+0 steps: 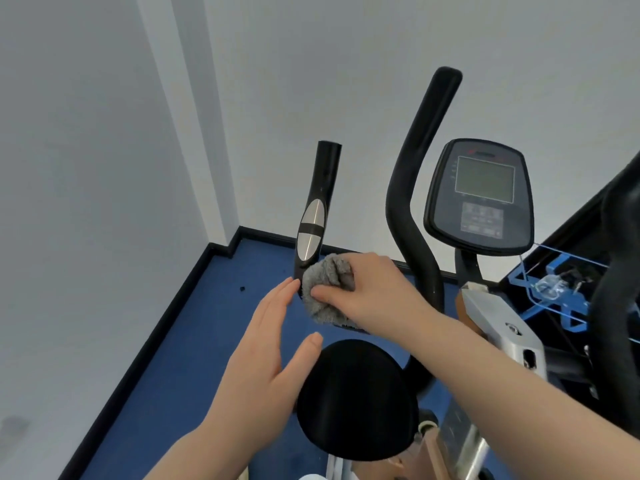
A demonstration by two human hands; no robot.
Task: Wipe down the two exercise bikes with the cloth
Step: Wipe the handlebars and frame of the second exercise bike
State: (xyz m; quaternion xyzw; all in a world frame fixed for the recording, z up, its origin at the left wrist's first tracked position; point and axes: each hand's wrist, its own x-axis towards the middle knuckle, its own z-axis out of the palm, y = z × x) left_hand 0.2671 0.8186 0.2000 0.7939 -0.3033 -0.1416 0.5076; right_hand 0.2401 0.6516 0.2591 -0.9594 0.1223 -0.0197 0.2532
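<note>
The right hand (pixel 367 289) squeezes a grey cloth (pixel 325 289) against the bike's black handle (pixel 313 216); the left hand (pixel 263 348) is spread flat beside it. The round black seat (pixel 353 400) sits below.

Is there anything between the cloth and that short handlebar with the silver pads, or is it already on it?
Nothing visible stands between them. The grey cloth, bunched in the right hand, presses against the short handlebar just below its silver pads. The open left hand is beside it.

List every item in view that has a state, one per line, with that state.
Right hand: closed on the grey cloth.
Grey cloth: bunched, pressed against the short handlebar's lower part.
Left hand: open, fingers straight, empty.
Short handlebar: upright, being wiped.
Console screen: blank.
Seat: unoccupied.
</note>
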